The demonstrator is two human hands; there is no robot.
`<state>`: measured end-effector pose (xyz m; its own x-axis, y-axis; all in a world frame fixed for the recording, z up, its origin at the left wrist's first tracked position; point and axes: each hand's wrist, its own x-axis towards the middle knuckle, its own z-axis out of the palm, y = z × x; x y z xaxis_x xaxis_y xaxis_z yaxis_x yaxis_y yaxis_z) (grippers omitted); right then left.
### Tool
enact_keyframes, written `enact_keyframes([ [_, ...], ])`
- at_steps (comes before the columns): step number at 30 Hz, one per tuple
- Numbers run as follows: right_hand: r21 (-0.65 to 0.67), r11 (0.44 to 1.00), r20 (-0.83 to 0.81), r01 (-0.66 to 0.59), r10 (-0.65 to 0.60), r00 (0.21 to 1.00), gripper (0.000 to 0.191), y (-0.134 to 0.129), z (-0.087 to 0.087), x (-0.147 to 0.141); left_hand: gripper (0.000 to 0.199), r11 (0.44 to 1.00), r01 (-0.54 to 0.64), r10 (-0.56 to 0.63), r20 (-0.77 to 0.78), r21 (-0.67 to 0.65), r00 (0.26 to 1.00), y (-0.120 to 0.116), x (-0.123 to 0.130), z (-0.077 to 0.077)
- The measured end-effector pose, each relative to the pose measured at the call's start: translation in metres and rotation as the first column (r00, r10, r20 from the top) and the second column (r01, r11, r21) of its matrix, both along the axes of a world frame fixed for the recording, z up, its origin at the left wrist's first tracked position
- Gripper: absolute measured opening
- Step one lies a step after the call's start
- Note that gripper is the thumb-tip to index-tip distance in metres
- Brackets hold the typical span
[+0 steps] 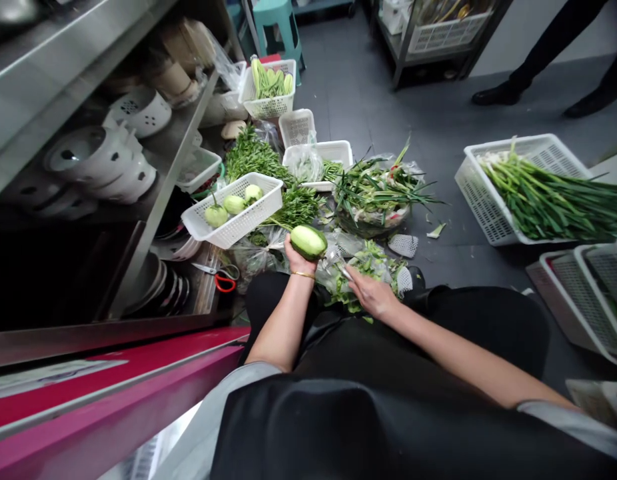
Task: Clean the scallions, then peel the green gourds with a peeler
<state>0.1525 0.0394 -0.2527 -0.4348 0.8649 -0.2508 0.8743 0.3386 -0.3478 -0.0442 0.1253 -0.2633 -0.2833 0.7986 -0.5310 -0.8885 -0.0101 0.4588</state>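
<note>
My left hand (300, 260) is wrapped round a partly peeled green eggplant (309, 242), pale where the skin is off and dark green along its edges. In my right hand (372, 292) is a peeler (342, 265), its blurred head close to the eggplant's right end. I cannot tell whether the two touch. Below both hands, green peelings (371, 260) lie on clear plastic on the floor. Left of my left hand, a white basket (238, 230) holds pale green eggplants (234, 205) with stems.
Red-handled scissors (225, 283) lie on the left shelf's edge. Ahead are a heap of leafy greens (253, 157) and a bag of trimmings (378, 197). At right, a white crate (493, 207) holds long green stalks (543, 193). A person's legs (543, 60) stand far right.
</note>
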Motion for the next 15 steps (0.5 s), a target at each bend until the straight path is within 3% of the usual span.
enact_keyframes([
  [2, -0.109, 0.992, 0.008, 0.056, -0.055, 0.998, 0.047, -0.017, -0.021, 0.025, 0.050, 0.996, 0.034, -0.034, 0.003, 0.081, 0.999, -0.001, -0.005, 0.002],
  [4, -0.103, 0.987, -0.100, 0.124, -0.134, 0.986, 0.046, -0.013, -0.022, 0.041, 0.057, 0.981, 0.072, -0.070, -0.016, 0.179, 0.997, -0.002, -0.007, 0.003],
  [6, -0.001, 0.989, -0.258, 0.150, -0.145, 0.955, 0.047, 0.012, 0.001, 0.039, 0.057, 0.970, 0.132, -0.127, -0.038, 0.206, 0.991, -0.003, -0.005, 0.000],
  [8, 0.100, 0.988, -0.359, 0.117, -0.074, 0.930, 0.049, 0.050, 0.035, 0.021, 0.050, 0.967, 0.185, -0.175, -0.069, 0.175, 0.982, -0.004, 0.001, -0.004],
  [11, 0.130, 0.991, -0.367, -0.011, 0.058, 0.928, 0.046, 0.093, 0.075, -0.014, 0.037, 0.960, 0.199, -0.171, -0.149, 0.199, 0.974, -0.005, 0.009, -0.010],
  [13, 0.109, 0.992, -0.353, -0.058, 0.093, 0.931, 0.046, 0.093, 0.077, -0.028, 0.034, 0.947, 0.196, -0.150, -0.189, 0.255, 0.971, -0.005, 0.011, -0.013],
  [15, 0.090, 0.996, -0.357, -0.025, 0.055, 0.932, 0.049, 0.065, 0.058, -0.026, 0.033, 0.947, 0.165, -0.116, -0.186, 0.276, 0.976, -0.004, 0.009, -0.015],
])
